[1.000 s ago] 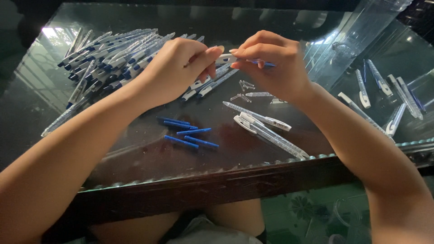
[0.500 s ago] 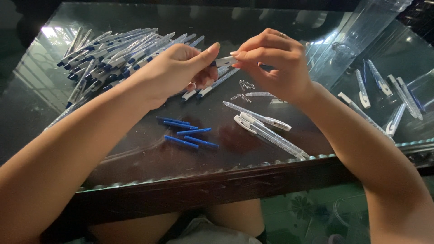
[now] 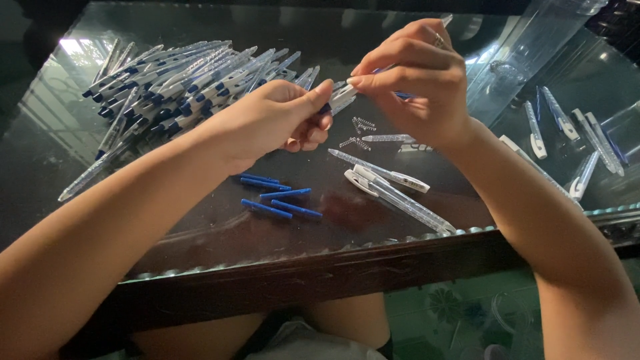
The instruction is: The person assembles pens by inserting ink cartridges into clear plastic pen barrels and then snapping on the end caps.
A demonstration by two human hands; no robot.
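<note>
- Head view: my left hand (image 3: 280, 120) and right hand (image 3: 417, 80) both pinch one pen (image 3: 343, 99) above the glass table (image 3: 200, 220).
- Step, I judge: joining its halves.
- Next needs straight alignment; springs (image 3: 357, 132) lie below.

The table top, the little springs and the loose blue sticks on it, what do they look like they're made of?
Table top: probably glass, glossy, mirroring window light, with a scalloped clear rim over dark wood. Springs: seemingly thin metal wire, coiled and pale with a glint. Blue sticks: likely plastic, evenly coloured, matte; too small to be sure.
</note>
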